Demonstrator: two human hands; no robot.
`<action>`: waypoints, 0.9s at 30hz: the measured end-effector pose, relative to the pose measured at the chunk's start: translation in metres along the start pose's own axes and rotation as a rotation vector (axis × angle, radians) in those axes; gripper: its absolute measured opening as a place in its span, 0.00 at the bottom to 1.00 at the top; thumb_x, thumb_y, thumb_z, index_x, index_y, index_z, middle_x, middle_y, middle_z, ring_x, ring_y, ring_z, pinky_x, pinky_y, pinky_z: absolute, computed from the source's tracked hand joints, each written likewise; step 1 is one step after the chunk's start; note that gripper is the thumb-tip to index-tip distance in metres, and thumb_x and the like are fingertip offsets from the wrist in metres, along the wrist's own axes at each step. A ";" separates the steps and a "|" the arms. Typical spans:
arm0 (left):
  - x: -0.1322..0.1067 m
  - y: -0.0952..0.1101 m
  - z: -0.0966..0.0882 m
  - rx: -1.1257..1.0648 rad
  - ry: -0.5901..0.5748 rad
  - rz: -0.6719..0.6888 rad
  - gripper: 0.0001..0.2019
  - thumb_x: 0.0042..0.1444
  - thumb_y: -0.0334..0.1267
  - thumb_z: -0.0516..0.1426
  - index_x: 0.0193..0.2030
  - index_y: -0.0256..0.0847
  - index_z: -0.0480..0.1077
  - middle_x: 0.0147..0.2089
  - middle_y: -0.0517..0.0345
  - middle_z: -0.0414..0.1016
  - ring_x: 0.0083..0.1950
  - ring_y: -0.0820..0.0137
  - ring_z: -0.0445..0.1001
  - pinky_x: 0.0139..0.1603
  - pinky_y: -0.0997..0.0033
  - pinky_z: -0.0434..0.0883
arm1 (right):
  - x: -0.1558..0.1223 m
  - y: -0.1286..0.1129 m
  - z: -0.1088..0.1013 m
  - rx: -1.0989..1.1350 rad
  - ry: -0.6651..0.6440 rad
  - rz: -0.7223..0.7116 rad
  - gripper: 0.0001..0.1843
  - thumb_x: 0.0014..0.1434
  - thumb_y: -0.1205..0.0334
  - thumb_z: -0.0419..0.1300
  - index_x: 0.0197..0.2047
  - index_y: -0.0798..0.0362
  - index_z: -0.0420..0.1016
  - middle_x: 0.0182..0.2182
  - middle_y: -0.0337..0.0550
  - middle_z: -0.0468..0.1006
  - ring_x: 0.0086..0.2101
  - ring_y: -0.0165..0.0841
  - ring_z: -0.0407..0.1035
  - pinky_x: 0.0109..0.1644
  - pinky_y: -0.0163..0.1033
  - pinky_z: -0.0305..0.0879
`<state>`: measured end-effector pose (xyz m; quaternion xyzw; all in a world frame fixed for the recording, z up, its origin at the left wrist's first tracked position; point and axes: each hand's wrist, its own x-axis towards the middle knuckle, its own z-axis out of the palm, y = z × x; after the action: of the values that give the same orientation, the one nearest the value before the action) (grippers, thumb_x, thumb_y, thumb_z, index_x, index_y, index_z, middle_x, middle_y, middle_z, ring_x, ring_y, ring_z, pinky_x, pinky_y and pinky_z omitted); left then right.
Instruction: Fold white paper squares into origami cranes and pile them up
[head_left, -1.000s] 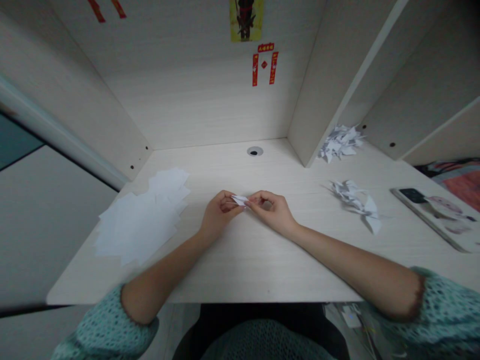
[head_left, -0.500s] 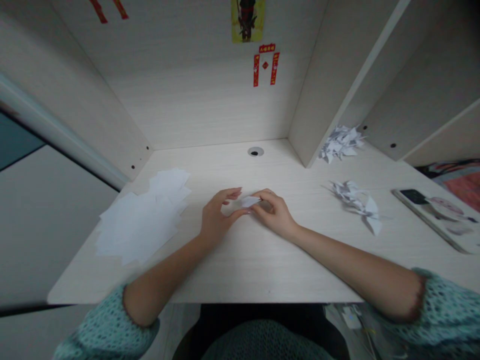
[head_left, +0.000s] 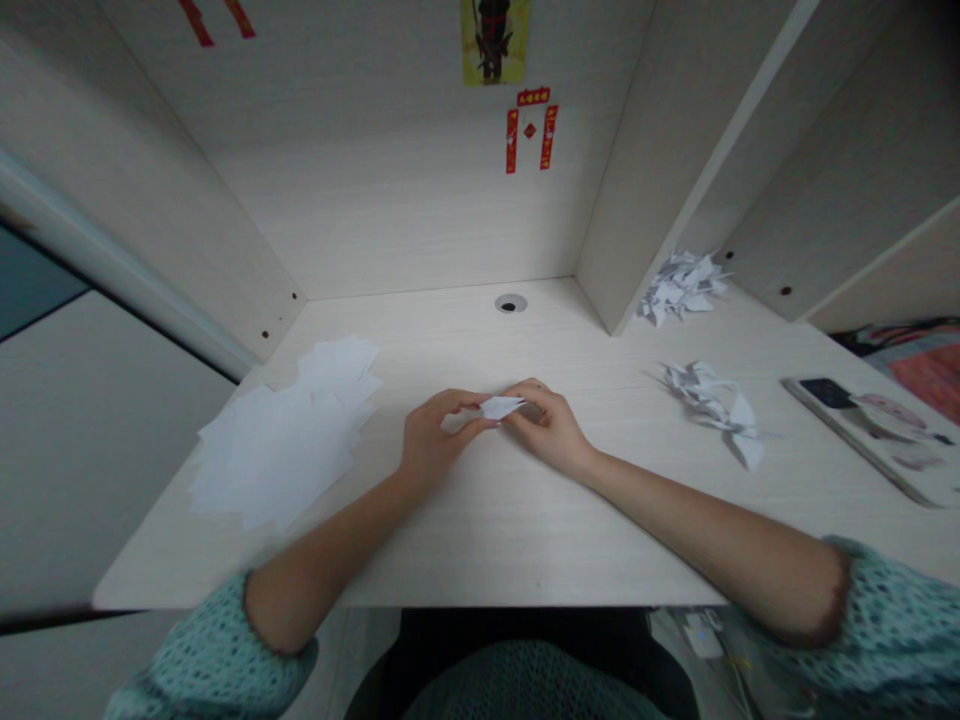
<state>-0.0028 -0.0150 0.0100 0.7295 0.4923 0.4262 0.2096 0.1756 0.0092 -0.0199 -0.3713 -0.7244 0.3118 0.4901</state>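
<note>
A small piece of folded white paper [head_left: 501,407] is held just above the middle of the desk, its pointed end toward the right. My left hand [head_left: 439,432] pinches its left end between thumb and fingers. From the other side, my right hand [head_left: 551,425] grips it, with thumb and fingertips closed on the right end. The fingers partly cover the folds. Left of my hands lie many overlapping white paper sheets [head_left: 289,440]. Several folded paper pieces [head_left: 709,400] rest in a small heap to the right.
Behind the upright divider [head_left: 675,170] is a bigger pile of folded paper [head_left: 684,285]. A phone in a patterned case [head_left: 870,435] lies at the desk's right. A cable hole [head_left: 511,303] sits near the back panel, which carries red stickers [head_left: 512,140].
My left fingers, raised off the paper half a second ago, have come down and closed on its left end. My right hand has stayed nearly still, holding the paper.
</note>
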 end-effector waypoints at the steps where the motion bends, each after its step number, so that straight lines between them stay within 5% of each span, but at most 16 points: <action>1: 0.000 0.001 0.000 -0.001 0.000 -0.002 0.11 0.49 0.43 0.63 0.40 0.47 0.76 0.38 0.58 0.79 0.38 0.68 0.75 0.42 0.68 0.69 | 0.000 0.000 0.000 -0.003 -0.003 0.000 0.05 0.56 0.65 0.60 0.36 0.49 0.76 0.32 0.42 0.77 0.37 0.36 0.69 0.44 0.42 0.64; 10: -0.001 0.005 0.000 -0.038 0.025 -0.008 0.08 0.50 0.44 0.62 0.36 0.46 0.75 0.37 0.58 0.79 0.38 0.67 0.75 0.42 0.67 0.69 | 0.000 -0.002 -0.001 0.011 -0.019 -0.005 0.05 0.56 0.65 0.60 0.36 0.49 0.77 0.31 0.42 0.76 0.37 0.36 0.69 0.43 0.42 0.65; 15: -0.002 0.004 0.001 -0.091 0.059 -0.026 0.13 0.49 0.41 0.64 0.42 0.45 0.72 0.40 0.58 0.79 0.37 0.69 0.76 0.41 0.68 0.69 | 0.000 -0.001 0.001 0.018 0.015 -0.008 0.05 0.55 0.65 0.60 0.36 0.50 0.76 0.31 0.43 0.76 0.36 0.36 0.69 0.42 0.42 0.65; 27: -0.001 0.003 0.001 -0.126 0.041 0.114 0.04 0.52 0.39 0.61 0.35 0.45 0.77 0.37 0.56 0.79 0.40 0.68 0.76 0.45 0.67 0.72 | -0.002 -0.002 0.001 0.011 -0.011 0.001 0.04 0.56 0.63 0.60 0.36 0.50 0.76 0.32 0.43 0.76 0.37 0.36 0.69 0.43 0.42 0.65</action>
<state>-0.0008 -0.0173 0.0111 0.7328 0.4264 0.4824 0.2202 0.1745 0.0067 -0.0197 -0.3676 -0.7250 0.3179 0.4880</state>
